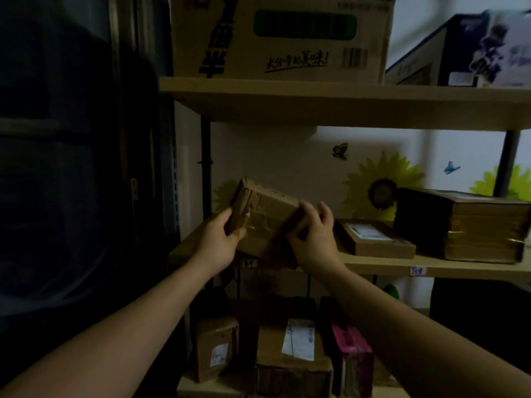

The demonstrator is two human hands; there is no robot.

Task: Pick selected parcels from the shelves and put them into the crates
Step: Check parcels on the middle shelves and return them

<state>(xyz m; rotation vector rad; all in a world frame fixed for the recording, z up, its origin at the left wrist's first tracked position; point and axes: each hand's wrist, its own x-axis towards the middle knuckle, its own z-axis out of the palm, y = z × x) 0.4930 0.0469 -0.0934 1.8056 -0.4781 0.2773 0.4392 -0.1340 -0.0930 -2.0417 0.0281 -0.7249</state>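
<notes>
A brown taped cardboard parcel (265, 215) is tilted up at the left end of the middle shelf (431, 267). My left hand (217, 239) grips its left edge, thumb on the front face. My right hand (314, 234) holds its right edge with curled fingers. The parcel's lower end is level with the shelf's front edge; whether it touches the board is hidden by my hands. No crate is in view.
A flat labelled box (373, 238) and a dark stack of paper packs (462, 224) sit to the right on the same shelf. A large printed carton (281, 38) stands on the top shelf. Labelled parcels (293, 357) and a pink package (352, 357) fill the lower shelf. A dark panel (71, 168) stands left.
</notes>
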